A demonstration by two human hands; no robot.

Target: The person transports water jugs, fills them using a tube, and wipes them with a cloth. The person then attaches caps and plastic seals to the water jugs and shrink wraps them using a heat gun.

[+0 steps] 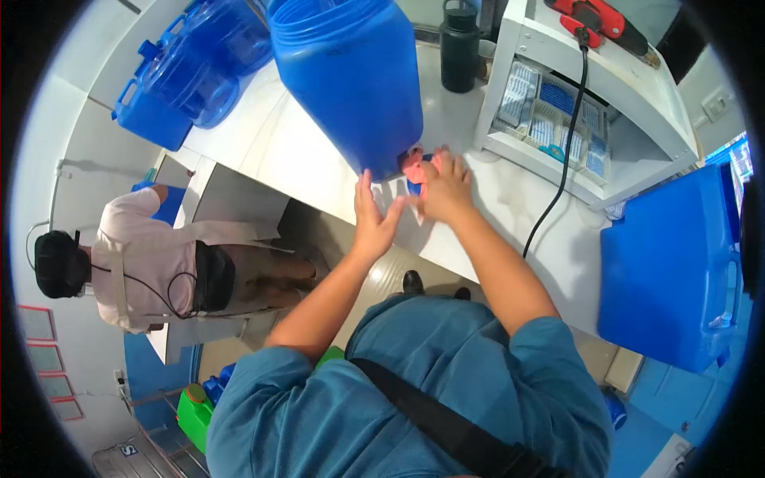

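Note:
A large blue plastic container with a wide threaded mouth stands tilted in the view on the white counter. At its lower corner is a crumpled pinkish-red, cloth-like piece, with a small blue part partly covered beside it. My right hand lies over the pink piece, holding it against the counter near the container's base; its exact grip is partly hidden. My left hand is open, fingers and thumb apart, close to the container's bottom edge, with nothing in it.
A dark bottle stands behind, near a white shelf unit with baskets. A black cable hangs across the counter. Blue jugs stand at left; a blue jerrycan is at right. Another person works at left.

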